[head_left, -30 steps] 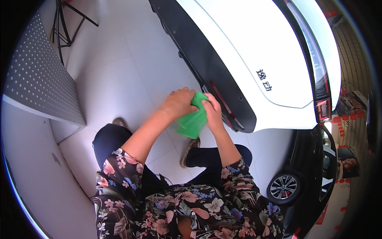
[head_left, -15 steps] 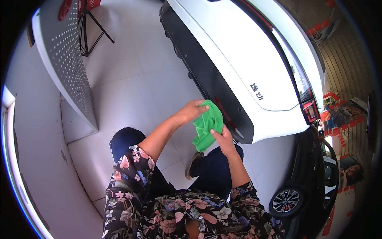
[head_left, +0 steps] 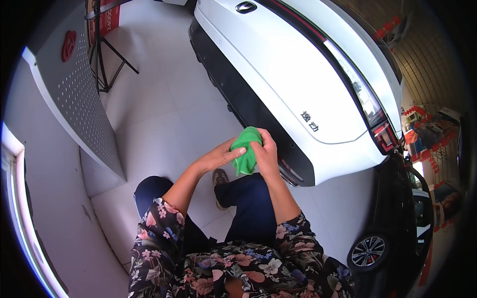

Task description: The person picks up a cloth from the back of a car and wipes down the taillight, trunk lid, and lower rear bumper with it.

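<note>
A bright green cloth (head_left: 244,158) is bunched between my two hands, in front of my knees. My left hand (head_left: 222,155) grips its near left side, thumb lying across the front. Around the right and upper side my right hand (head_left: 265,150) is closed, its thumb pressed into the folds. The fingertips behind the cloth are hidden. Just beyond my hands is the rear of a white car (head_left: 298,84), with its black lower bumper (head_left: 233,89) closest to the cloth. The cloth appears apart from the car.
A grey perforated panel desk (head_left: 87,94) curves along the left, with a black stand (head_left: 107,64) behind it. To the right stands a black car (head_left: 392,223). Pale floor tiles (head_left: 164,104) lie between the desk and the white car.
The cloth was spread loosely between my hands and is now gathered into a compact bundle. My hands have come closer together. The view has shifted, bringing the white car's emblem into sight.
</note>
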The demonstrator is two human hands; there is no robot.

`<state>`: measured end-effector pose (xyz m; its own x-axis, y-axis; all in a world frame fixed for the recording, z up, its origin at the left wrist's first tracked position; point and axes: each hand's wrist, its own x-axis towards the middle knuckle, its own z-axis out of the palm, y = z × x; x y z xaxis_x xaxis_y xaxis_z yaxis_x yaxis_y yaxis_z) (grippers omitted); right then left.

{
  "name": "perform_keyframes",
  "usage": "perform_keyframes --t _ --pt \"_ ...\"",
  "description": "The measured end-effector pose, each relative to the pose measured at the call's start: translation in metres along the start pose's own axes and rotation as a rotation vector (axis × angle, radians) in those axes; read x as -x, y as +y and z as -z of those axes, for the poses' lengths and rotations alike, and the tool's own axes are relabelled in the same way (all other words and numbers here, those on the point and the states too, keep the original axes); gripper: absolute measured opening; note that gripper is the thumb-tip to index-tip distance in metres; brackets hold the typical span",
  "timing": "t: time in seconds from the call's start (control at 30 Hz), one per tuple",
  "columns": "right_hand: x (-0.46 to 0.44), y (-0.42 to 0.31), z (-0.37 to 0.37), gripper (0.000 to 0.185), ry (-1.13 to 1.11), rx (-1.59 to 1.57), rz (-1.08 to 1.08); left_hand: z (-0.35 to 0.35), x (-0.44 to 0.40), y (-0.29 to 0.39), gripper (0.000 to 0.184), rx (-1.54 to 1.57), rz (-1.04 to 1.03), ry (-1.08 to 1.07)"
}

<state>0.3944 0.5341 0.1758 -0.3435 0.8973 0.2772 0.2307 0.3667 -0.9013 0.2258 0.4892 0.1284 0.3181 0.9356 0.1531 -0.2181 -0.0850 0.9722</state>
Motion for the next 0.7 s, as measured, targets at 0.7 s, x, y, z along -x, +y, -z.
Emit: perform_keyframes --t 0.7 --pt "0.008 -0.009 -0.081 0.059 -0.134 0.420 0.335 0.032 -0.006 -0.040 0.029 0.899 0.141 0.585"
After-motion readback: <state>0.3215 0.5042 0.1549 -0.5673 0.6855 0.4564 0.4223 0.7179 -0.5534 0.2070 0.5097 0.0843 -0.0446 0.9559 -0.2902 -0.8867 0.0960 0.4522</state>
